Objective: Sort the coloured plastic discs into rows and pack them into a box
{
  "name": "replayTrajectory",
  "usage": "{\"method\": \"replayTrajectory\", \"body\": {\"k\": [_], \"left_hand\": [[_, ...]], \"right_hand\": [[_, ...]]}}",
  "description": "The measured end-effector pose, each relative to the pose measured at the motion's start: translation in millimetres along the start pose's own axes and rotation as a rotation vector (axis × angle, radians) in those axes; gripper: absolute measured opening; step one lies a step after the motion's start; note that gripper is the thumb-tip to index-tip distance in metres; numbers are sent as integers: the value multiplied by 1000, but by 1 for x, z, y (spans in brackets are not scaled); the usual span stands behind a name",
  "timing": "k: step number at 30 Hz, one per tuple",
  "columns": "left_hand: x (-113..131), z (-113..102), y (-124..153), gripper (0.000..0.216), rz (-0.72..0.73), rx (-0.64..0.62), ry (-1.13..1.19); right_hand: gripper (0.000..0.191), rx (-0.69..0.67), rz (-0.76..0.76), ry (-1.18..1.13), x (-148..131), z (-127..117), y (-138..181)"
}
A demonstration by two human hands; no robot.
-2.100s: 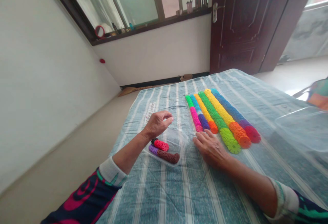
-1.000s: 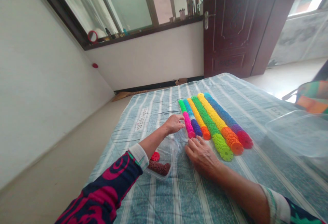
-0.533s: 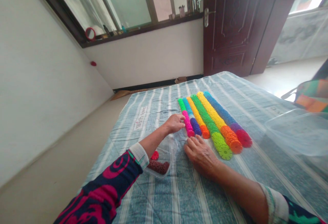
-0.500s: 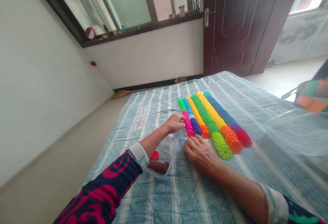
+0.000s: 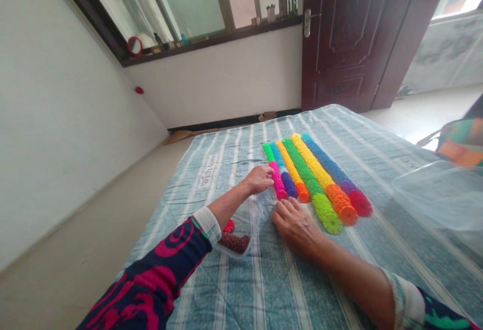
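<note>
Several rows of notched plastic snowflake discs lie side by side on a striped bed cover. My left hand is at the left side of the outermost row, its bent fingertips against the pink discs. Just below that row's near end rests my right hand, fingers curled and held together; what they may hold is hidden. Beside it are the row with dark blue discs, the orange-ended row and the green row. Yellow and blue rows lie farther right.
Under my left forearm stands a clear plastic box holding brown discs and a red disc. A larger clear container is at the right, near a colourful checked cloth. Beyond the bed are a dark door and windowsill.
The view has shifted slightly. Both hands stay in nearly the same places by the pink discs, and the rows look unchanged.
</note>
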State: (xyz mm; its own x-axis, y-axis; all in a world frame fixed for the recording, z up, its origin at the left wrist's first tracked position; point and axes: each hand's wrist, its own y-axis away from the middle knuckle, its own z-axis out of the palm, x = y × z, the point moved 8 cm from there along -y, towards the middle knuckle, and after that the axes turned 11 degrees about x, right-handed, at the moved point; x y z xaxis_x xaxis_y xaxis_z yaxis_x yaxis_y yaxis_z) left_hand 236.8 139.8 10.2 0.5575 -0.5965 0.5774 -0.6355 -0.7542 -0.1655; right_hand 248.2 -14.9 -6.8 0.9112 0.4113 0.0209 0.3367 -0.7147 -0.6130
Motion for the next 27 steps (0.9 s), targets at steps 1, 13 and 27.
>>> {"method": "replayTrajectory", "body": {"k": [1,13,27], "left_hand": [[0,0,0,28,-3,-1,-2],[-4,2,-8,9,25,26,-107],[-8,2,-14,19,14,39,-197]], "right_hand": [[11,-5,-1,-1,0,0,0],[8,-18,14,9,1,2,1],[8,-30,10,-6,1,-2,-2]]}}
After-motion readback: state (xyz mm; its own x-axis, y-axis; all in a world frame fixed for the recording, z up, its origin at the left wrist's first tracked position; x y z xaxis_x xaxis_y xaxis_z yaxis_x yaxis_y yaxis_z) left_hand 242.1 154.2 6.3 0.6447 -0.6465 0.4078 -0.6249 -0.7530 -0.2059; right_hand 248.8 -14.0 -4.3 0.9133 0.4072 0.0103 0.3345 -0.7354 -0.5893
